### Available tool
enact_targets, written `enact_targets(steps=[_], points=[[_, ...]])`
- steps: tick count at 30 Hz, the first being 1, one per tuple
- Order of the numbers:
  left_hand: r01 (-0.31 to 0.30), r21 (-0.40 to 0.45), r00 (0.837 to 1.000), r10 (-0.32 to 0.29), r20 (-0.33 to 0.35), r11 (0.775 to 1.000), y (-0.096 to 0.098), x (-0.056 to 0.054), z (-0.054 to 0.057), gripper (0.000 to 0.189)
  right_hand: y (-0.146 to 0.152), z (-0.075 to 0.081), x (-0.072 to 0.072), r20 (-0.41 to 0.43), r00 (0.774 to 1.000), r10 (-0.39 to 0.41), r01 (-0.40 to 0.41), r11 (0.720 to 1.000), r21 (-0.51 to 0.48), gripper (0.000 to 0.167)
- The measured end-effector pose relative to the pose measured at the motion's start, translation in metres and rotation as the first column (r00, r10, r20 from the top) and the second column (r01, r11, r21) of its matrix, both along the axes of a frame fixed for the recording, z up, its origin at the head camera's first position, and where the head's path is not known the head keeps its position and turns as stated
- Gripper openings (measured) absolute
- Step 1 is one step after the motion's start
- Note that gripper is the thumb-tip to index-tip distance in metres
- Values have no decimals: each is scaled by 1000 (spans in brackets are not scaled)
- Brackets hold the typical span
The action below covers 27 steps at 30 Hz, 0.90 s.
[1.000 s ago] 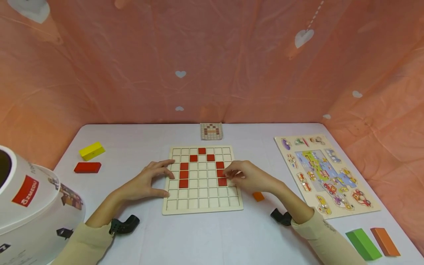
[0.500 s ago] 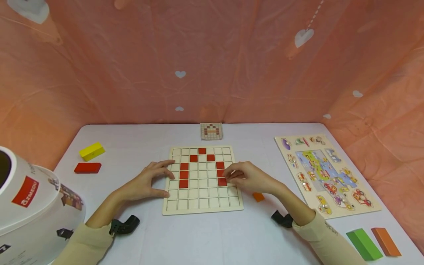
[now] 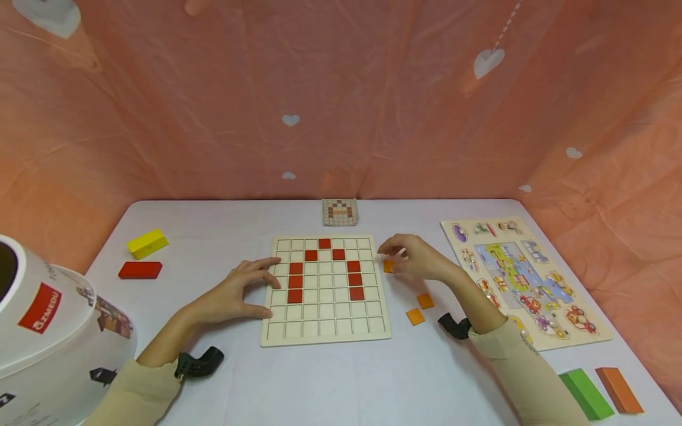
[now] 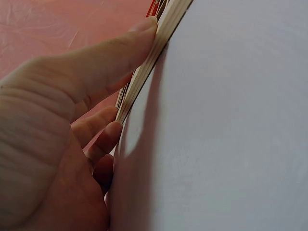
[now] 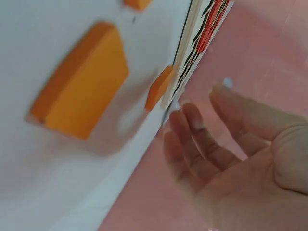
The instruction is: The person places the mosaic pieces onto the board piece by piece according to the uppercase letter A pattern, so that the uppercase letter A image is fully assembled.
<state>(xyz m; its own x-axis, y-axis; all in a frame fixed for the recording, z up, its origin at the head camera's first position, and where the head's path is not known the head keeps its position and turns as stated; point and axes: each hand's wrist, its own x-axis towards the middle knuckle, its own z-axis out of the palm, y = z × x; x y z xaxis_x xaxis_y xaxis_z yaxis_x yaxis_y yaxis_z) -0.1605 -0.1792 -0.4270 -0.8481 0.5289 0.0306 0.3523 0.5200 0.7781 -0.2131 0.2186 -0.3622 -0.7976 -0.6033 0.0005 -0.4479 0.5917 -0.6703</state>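
Note:
A square wooden grid board lies mid-table with several red tiles in its cells. My left hand rests at the board's left edge, fingers spread; in the left wrist view its thumb presses that edge. Just off the board's right side, my right hand hovers partly over an orange tile, its fingers loosely bent. The right wrist view shows nothing between those fingers, which stand apart from the orange tiles. Two more orange tiles lie nearer me.
Behind the board lies a small pattern card. A picture puzzle board is at right, with green and orange blocks in front. Yellow and red blocks lie left, near a white bucket.
My right hand has left the red tiles on the board and moved back and right, uncovering orange tiles beside the board. The left hand has stayed in place.

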Motion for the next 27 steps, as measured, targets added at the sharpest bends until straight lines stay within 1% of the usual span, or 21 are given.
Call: enact_targets(steps=[2, 4, 8, 11, 14, 19, 22, 24, 27], points=[[4, 0, 1000, -4, -6, 1000, 0, 0, 0, 38, 1, -2, -8, 18, 1000, 25, -25, 1000, 9, 32], [4, 1, 1000, -4, -4, 1000, 0, 0, 0, 38, 0, -5, -15, 45, 998, 34, -36, 999, 33, 31], [3, 3, 1000, -3, -4, 1000, -1, 0, -1, 38, -3, -9, -22, 91, 996, 21, -32, 993, 116, 25], [0, 4, 1000, 0, 6, 1000, -1, -1, -2, 39, -6, -10, -23, 110, 994, 8, -26, 986, 162, 23], [0, 7, 1000, 0, 13, 1000, -1, -1, -2, 40, -8, -9, -21, 119, 993, -4, -20, 981, 194, 24], [0, 9, 1000, 0, 17, 1000, -1, -1, -2, 40, -10, -7, -17, 106, 994, -27, 0, 969, 246, 22], [-3, 4, 1000, 3, 17, 1000, -1, -1, -1, 40, -11, -8, -16, 87, 996, -35, 13, 970, 244, 22], [-3, 3, 1000, 3, 14, 1000, -1, -1, -1, 40, -11, -8, -17, 71, 997, -36, 21, 979, 202, 20], [-2, 5, 1000, 2, 12, 1000, -1, -1, -1, 40, -15, -9, -19, 35, 999, -30, 26, 994, 111, 17]])
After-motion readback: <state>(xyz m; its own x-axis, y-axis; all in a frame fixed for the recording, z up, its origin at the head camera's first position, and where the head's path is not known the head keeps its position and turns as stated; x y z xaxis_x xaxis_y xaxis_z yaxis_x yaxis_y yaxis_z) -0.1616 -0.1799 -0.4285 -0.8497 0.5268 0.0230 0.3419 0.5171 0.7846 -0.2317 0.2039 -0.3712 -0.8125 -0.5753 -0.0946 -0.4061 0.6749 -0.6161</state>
